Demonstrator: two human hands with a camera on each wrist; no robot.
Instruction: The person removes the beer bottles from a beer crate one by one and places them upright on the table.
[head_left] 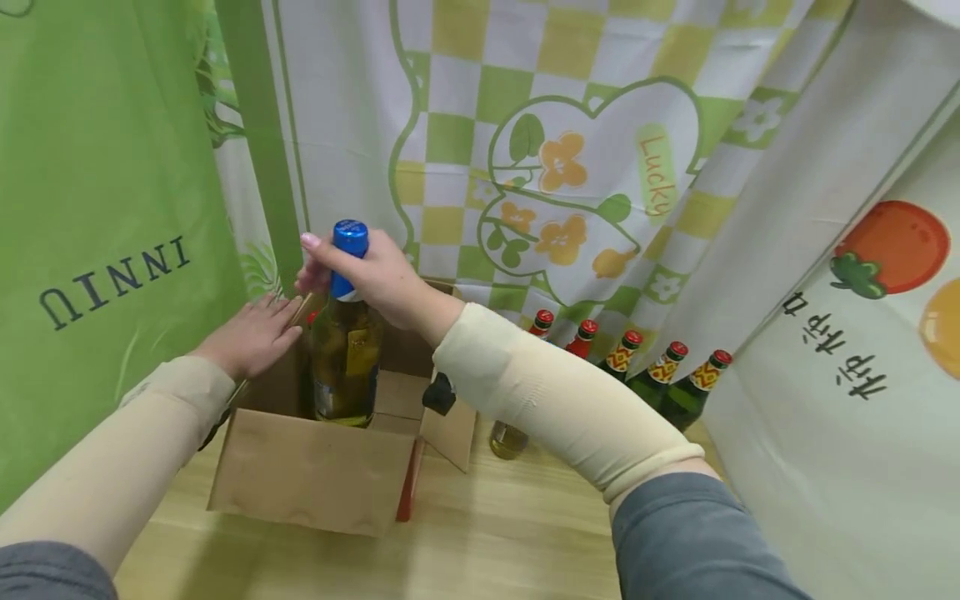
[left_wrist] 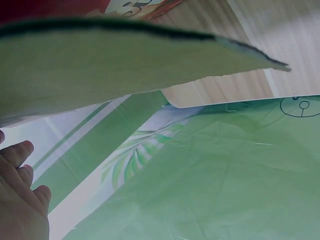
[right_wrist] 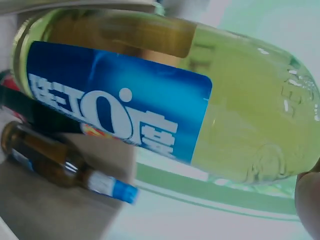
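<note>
My right hand (head_left: 388, 279) grips the blue-wrapped neck of a clear glass beer bottle (head_left: 341, 350), thumb across the neck. Upright, the bottle overlaps the inside of an open cardboard box (head_left: 311, 471) in the head view. The right wrist view brings out its pale yellow liquid and blue label (right_wrist: 120, 100). Fingers extended, my left hand (head_left: 251, 340) rests along the left flap of the box. That cardboard flap (left_wrist: 110, 65) crosses the left wrist view above the fingers. Behind the held bottle, a red cap (head_left: 312, 317) shows inside the box.
Several green bottles with red caps (head_left: 663, 371) line up right of the box, near the hanging cloth (head_left: 465, 150). A bottle's base (head_left: 508, 442) peeks out below my right sleeve. A brown bottle with a blue cap (right_wrist: 65, 162) appears in the right wrist view.
</note>
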